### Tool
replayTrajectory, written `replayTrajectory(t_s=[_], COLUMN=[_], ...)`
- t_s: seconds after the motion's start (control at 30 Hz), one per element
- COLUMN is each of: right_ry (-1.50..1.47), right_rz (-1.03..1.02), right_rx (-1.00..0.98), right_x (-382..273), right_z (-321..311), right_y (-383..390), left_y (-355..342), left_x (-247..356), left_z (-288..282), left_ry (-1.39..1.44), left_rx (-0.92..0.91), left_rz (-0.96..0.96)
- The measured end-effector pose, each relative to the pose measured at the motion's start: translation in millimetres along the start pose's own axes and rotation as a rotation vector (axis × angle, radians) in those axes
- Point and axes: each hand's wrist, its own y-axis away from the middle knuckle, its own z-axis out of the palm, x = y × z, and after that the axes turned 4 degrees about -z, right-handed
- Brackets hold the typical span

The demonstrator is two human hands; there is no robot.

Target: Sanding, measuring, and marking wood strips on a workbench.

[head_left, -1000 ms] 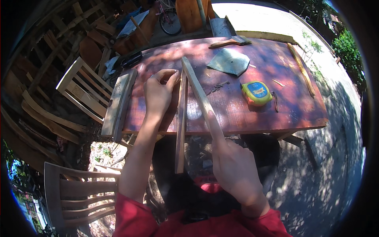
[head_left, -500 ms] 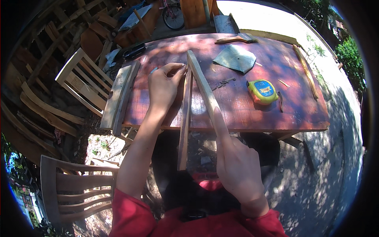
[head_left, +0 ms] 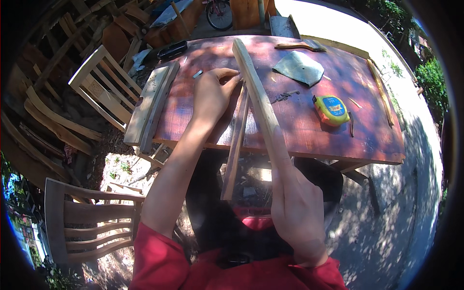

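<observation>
1. One table carries two boards side by side on its left edge, one yellow tape measure, one grey-green sheet, one wooden-handled brush and one long wood strip along the right edge.
2. A small heap of nails lies loose on the tabletop, too small to count.
3. Two wooden chairs stand to the left.
4. Of two hands, the right hand is closed round the lower end of one pale wooden bar, forefinger stretched along it; the bar slants up past the left fingertips.
5. The left hand has thumb and forefinger drawn together at the far end of one narrow stick; whether they pinch anything, I cannot tell.
6. That stick lies between the hands, its near end overhanging the table.
</observation>
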Motion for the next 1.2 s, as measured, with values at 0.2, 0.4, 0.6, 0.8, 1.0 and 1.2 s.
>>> replayTrajectory(t_s=[0.2, 0.4, 0.6, 0.8, 1.0, 1.2], right_ry=[0.045, -0.02, 0.345, 0.469, 0.651, 0.497], right_rz=[0.082, 0.144, 0.13, 0.031, -0.17, -0.302], right_rx=[0.037, 0.109, 0.095, 0.317, 0.494, 0.448], right_x=[4.2, 3.7, 5.5, 19.2, 51.8, 60.8], right_z=[-6.5, -5.3, -9.8, -8.3, 2.7, 3.9], right_y=[0.4, -1.6, -1.8, -32.2, -44.6, -40.7], left_y=[-1.7, 5.3, 2.8, 7.9, 9.1, 11.7], left_x=[-0.5, 11.3, 9.4, 8.9, 5.3, 8.1], left_z=[0.7, -1.7, -0.1, -2.9, -3.8, -10.4], left_ry=[0.147, -0.011, 0.017, 0.072, 0.116, 0.152], left_rx=[0.018, 0.088, 0.116, 0.106, 0.057, 0.038], left_rz=[-0.063, 0.039, 0.071, 0.057, 0.042, 0.022])
